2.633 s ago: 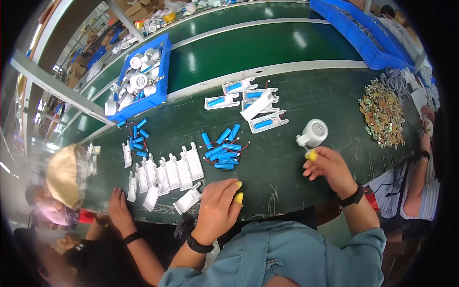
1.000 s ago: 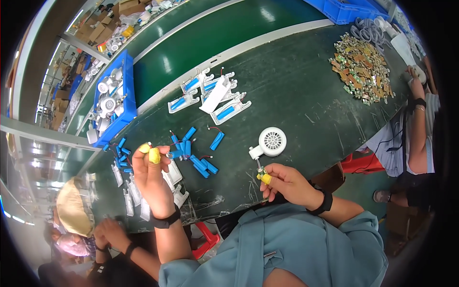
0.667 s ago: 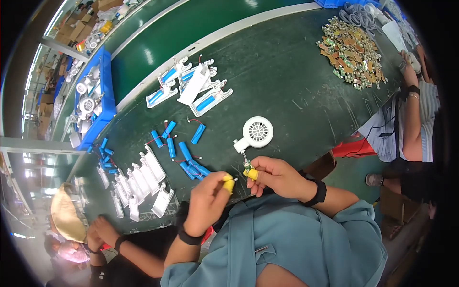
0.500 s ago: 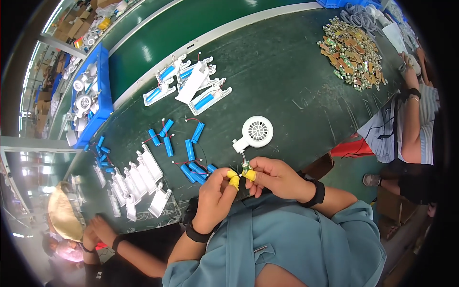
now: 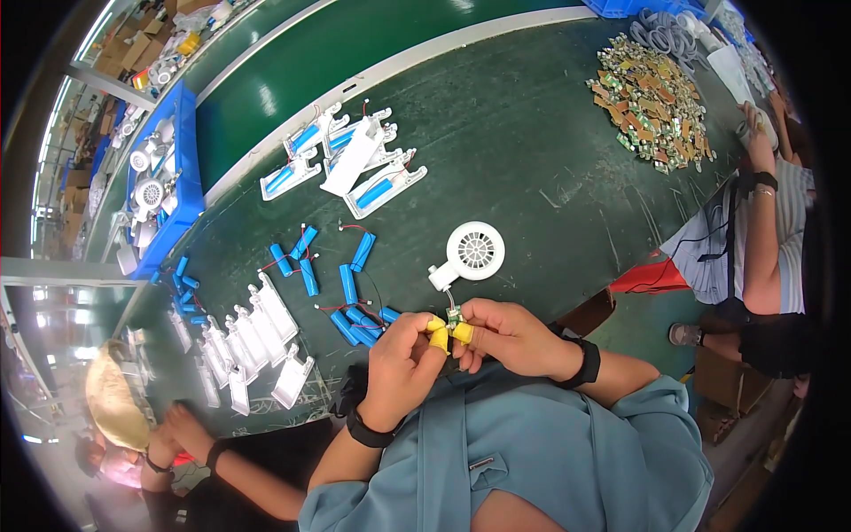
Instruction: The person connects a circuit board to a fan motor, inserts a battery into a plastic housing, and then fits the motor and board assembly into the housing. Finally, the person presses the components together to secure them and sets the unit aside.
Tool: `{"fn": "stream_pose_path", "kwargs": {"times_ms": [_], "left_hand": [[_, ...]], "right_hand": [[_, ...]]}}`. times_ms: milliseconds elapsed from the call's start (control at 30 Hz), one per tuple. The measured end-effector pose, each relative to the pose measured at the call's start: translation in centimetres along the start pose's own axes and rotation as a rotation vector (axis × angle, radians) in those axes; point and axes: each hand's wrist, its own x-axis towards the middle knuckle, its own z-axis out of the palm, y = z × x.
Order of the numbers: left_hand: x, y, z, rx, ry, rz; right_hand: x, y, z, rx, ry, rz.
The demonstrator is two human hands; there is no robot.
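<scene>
Close in front of my body, my right hand (image 5: 510, 337) pinches a small green circuit board (image 5: 455, 315) between thumb and finger. Short wires link the board to a round white fan head (image 5: 475, 251) with a slotted grille, which lies on the bench just beyond. My left hand (image 5: 403, 359) meets the right at the board's near end. Its thumb and finger, in yellow finger cots, are pinched together, and whatever they grip is too small and covered to name. Several blue battery cells (image 5: 348, 284) with thin leads lie beyond and left of my left hand.
White handle shells (image 5: 257, 337) stand in rows at the left; others holding blue cells (image 5: 377, 191) lie farther back. A heap of circuit boards (image 5: 651, 106) sits at far right, beside grey cable coils (image 5: 665, 35). A blue bin (image 5: 188, 208) holds fan parts. Co-workers are at both sides.
Both hands stay together at the board, with my left fingertips shifted slightly right and nearer the board. The view has tilted a little; the fan head stays on the bench.
</scene>
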Motion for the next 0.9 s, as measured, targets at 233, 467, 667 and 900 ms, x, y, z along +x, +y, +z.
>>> {"fn": "stream_pose_path", "kwargs": {"times_ms": [233,467,667,900], "left_hand": [[0.3,-0.9,0.0,0.376,0.100,0.550],[-0.6,0.2,0.4,0.012,0.043,0.127],[-0.5,-0.5,0.5,-0.149,0.073,-0.042],[-0.4,-0.4,0.2,0.115,0.089,0.244]], "right_hand": [[-0.1,-0.2,0.2,-0.030,0.025,-0.014],[-0.1,0.5,0.8,-0.091,0.100,-0.066],[-0.1,0.0,0.7,-0.093,0.087,-0.016],[-0.1,-0.1,0.6,-0.132,0.051,0.009]]}}
